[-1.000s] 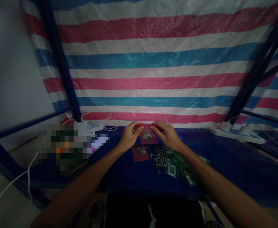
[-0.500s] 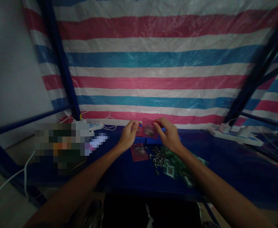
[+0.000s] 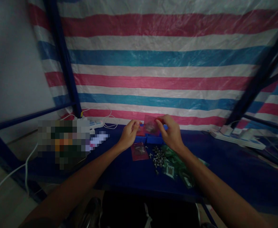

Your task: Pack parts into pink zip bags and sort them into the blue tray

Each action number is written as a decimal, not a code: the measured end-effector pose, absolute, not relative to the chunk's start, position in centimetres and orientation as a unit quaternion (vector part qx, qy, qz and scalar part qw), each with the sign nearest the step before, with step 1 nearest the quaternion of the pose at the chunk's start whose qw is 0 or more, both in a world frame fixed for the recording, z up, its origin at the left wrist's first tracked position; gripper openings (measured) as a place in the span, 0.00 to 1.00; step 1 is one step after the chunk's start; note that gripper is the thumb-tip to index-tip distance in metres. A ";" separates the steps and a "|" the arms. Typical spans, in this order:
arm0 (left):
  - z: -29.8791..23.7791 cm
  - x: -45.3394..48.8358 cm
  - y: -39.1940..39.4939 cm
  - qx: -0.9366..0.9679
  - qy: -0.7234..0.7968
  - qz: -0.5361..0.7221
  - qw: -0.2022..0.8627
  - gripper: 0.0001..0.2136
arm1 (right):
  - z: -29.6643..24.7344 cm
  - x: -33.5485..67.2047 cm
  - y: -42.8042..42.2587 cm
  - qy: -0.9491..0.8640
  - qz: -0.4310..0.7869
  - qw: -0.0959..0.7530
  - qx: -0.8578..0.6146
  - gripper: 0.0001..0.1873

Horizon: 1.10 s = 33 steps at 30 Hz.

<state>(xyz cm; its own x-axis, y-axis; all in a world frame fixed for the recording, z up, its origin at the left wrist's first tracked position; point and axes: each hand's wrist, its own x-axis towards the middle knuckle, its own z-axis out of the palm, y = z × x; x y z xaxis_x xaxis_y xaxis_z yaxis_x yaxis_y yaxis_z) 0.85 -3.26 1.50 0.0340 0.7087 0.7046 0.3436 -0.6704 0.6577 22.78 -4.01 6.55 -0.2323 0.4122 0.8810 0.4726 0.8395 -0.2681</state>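
My right hand [image 3: 170, 133] pinches the top of a small red plastic bag [image 3: 150, 125] with small metal parts inside and holds it up above the dark blue table [image 3: 224, 164]. My left hand [image 3: 128, 134] hovers just left of the bag with its fingers curled; whether it touches the bag is hard to tell. Below the hands, a second red bag [image 3: 139, 151] lies flat beside a pile of loose screws [image 3: 158, 157] and several green bags [image 3: 176, 164]. A blue tray [image 3: 153, 138] sits behind them.
A striped red, white and blue tarpaulin [image 3: 153, 63] hangs behind the table between dark blue frame posts [image 3: 60, 57]. White power strips with cables lie at the back left [image 3: 96, 124] and back right [image 3: 238, 139]. A blurred patch covers things at the left.
The red bag has risen slightly and shifted toward my right hand. My left hand has come away from the bag's top edge.
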 end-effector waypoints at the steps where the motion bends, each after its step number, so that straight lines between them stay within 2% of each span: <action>1: 1.5 0.9 -3.3 0.704 0.375 0.585 0.151 0.23 | 6.4 22.8 -4.0 -0.788 -0.020 0.546 -0.283 0.11; 5: 1.7 1.0 -3.6 0.706 0.372 0.582 0.158 0.22 | 6.3 22.8 -4.2 -0.790 0.013 0.543 -0.284 0.11; 10: 1.9 1.1 -3.8 0.702 0.364 0.590 0.163 0.23 | 6.6 22.5 -5.2 -0.726 -0.036 0.621 -0.294 0.09; 11: 1.9 1.1 -3.8 0.701 0.364 0.592 0.160 0.24 | 6.6 22.4 -5.4 -0.729 -0.045 0.617 -0.291 0.10; 15: 1.7 1.0 -3.7 0.689 0.370 0.607 0.144 0.26 | 6.7 21.8 -5.6 -0.817 -0.037 0.517 -0.254 0.11; 17: 1.7 0.9 -3.6 0.682 0.369 0.613 0.149 0.27 | 6.8 21.5 -5.5 -0.786 -0.039 0.553 -0.274 0.11; 20: 1.6 0.8 -3.5 0.670 0.372 0.625 0.148 0.29 | 6.7 21.4 -5.1 -0.822 0.010 0.509 -0.255 0.12; 22: 1.5 0.7 -3.4 0.662 0.375 0.633 0.144 0.30 | 6.5 21.5 -4.8 -0.795 -0.007 0.541 -0.273 0.12; 28: 1.3 0.8 -3.2 0.672 0.360 0.630 0.148 0.30 | 6.2 22.0 -4.6 -0.805 0.022 0.524 -0.277 0.12; 30: 1.2 0.8 -3.3 0.675 0.362 0.625 0.149 0.30 | 6.2 22.0 -4.9 -0.794 0.007 0.539 -0.281 0.11; 33: 1.2 0.7 -3.3 0.675 0.367 0.623 0.147 0.30 | 6.3 21.9 -5.4 -0.727 -0.040 0.619 -0.294 0.09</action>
